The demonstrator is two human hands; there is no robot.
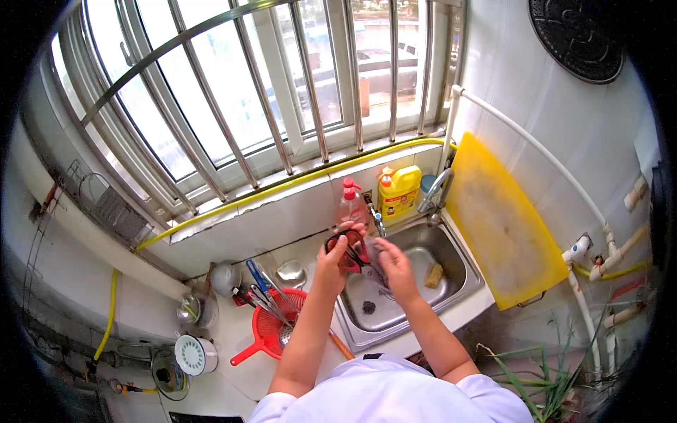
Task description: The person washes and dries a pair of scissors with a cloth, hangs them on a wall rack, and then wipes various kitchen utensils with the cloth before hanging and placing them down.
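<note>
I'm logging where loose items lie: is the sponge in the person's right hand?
No, the sponge lies in the sink, apart from the right hand.

A black-and-red item (351, 259) is being held above the sink (455, 257).
Its black part is curving loop-like beside red; details are blurring.

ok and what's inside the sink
Inside the sink: a yellowish sponge and a dark round thing, maybe the drain. The left hand and right hand block part of it, so anything behind them is hidden.
</note>
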